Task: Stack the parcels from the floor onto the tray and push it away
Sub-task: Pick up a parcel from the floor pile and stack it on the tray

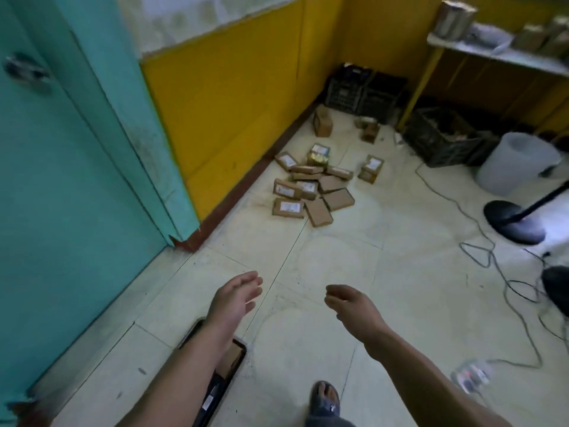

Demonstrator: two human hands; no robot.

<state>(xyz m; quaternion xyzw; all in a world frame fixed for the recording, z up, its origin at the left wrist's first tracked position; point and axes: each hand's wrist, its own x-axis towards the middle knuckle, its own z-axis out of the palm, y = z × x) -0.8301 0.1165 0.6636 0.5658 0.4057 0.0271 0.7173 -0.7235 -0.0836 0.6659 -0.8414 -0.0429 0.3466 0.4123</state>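
Several small brown cardboard parcels (311,188) lie in a loose heap on the pale tiled floor beside the yellow wall, some with white labels. Two more parcels (322,122) stand farther back near the crates. A dark tray (229,363) with a black rim lies on the floor under my left forearm, a brown parcel partly visible on it. My left hand (235,298) hovers above the floor with relaxed fingers and holds nothing. My right hand (349,302) hangs beside it, fingers loosely curled and empty. Both hands are well short of the heap.
A teal door (61,180) fills the left. Black plastic crates (363,92) stand in the far corner, another crate (443,137) and a white bucket (517,163) at right. A fan base (512,218) and cables (480,251) cross the right floor. My sandalled foot (325,399) is below.
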